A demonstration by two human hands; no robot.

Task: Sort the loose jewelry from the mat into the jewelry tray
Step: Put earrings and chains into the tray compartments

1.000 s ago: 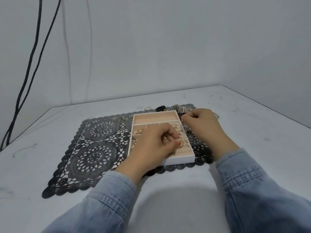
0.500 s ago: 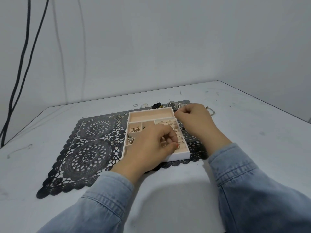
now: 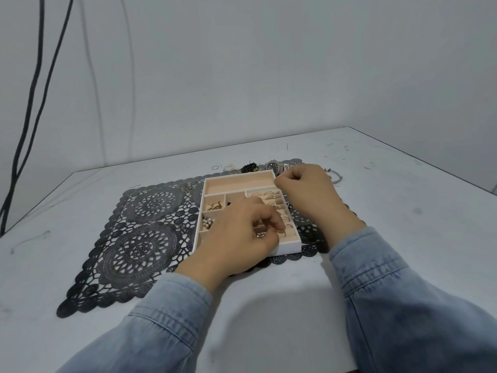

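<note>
The white jewelry tray (image 3: pixel 239 175) with pink compartments lies on the right part of the black lace mat (image 3: pixel 139 238). My left hand (image 3: pixel 236 238) hovers over the tray's near ring slots, its thumb and fingers pinching a small gold ring (image 3: pixel 281 234). My right hand (image 3: pixel 306 195) is curled at the tray's far right corner, fingertips pinched on the rim there. Gold earrings (image 3: pixel 215 206), pearl earrings (image 3: pixel 207 223) and several rings (image 3: pixel 266 195) sit in compartments. Loose behind the tray are a silver watch (image 3: pixel 273 166) and a black bead bracelet (image 3: pixel 248 168).
A thin ring (image 3: pixel 214 167) and a small pale piece (image 3: pixel 229 166) lie on the white table past the mat's far edge. A cord bracelet (image 3: pixel 335 176) lies right of my right hand. Black cables (image 3: pixel 35 90) hang at the left wall.
Both hands stay where they were on the tray; the left fingers shift slightly at the ring slots. The view has tilted a little.
</note>
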